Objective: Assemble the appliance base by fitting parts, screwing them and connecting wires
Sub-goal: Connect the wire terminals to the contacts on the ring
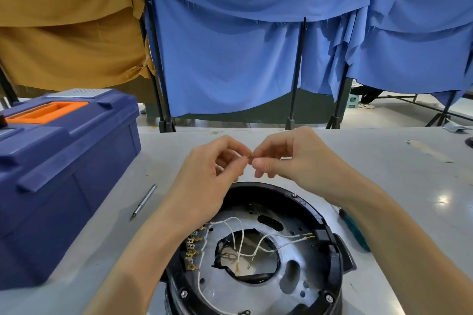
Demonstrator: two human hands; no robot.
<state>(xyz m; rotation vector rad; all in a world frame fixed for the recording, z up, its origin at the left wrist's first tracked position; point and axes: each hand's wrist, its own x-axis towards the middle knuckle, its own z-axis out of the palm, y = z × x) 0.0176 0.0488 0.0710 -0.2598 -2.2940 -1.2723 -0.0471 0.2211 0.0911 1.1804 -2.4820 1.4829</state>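
Left hand [212,169] and right hand [289,158] meet above the far rim of the appliance base [256,186], the fingers of both pinching one small brass piece [249,155]. The base sits at the counter's [384,161] near edge, white wires [238,227] loose inside. The blue toolbox [64,161] bounds the left side; counter surface runs on to the right.

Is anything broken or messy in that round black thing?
Nothing looks broken, only unfinished: white wires sprawl loose across the appliance base, some brass ends joined to nothing. The left hand and right hand pinch a brass part.
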